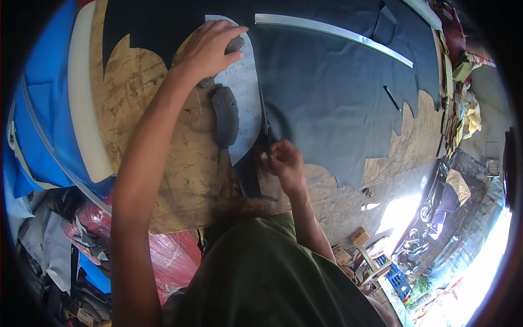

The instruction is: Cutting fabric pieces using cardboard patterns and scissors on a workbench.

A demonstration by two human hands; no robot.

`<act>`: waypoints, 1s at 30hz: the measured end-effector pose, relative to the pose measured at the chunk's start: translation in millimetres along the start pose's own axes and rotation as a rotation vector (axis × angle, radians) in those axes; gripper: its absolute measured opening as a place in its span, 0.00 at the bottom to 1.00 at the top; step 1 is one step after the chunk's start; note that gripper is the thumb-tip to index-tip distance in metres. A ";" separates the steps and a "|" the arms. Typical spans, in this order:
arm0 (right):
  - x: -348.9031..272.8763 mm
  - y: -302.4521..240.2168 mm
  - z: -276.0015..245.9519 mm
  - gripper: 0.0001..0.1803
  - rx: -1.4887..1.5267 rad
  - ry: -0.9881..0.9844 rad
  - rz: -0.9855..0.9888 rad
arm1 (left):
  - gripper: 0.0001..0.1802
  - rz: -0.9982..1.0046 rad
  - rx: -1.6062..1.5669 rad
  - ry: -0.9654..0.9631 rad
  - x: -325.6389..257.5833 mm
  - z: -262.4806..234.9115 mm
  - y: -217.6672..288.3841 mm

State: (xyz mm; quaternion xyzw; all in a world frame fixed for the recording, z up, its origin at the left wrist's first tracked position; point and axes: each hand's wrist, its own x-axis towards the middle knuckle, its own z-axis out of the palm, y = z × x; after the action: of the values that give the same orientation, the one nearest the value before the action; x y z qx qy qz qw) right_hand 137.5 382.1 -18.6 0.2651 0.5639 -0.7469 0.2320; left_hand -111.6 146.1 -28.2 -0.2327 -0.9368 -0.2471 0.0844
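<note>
A pale grey flat template with a curved edge lies over black sheet material on the wooden table. My left hand reaches to its far end, thumb and fingers around a small dark block that sits on the template. Nearer to me, a larger dark curved block weighs down the template's left side. Beside the template's right edge, my right hand is closed on scissors, whose blades point away from me along that edge. Motion blurs part of the scissors. A narrow strip of black material hangs below them.
A metal straightedge lies across the black sheet at the far right, with a dark pen nearer. On the left are a white roll and blue sheeting. Pink wrapped material stands below the table's near edge.
</note>
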 end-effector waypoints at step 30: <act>66.9 -64.5 30.1 0.11 -0.024 0.081 0.040 | 0.12 0.112 0.030 -0.037 -6.8 -12.1 -66.5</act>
State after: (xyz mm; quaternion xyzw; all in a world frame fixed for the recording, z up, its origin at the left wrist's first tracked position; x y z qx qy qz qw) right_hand 41.5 366.5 -9.4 0.3035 0.5761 -0.7242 0.2272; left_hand -136.8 86.2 -47.8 -0.2880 -0.9273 -0.2238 0.0844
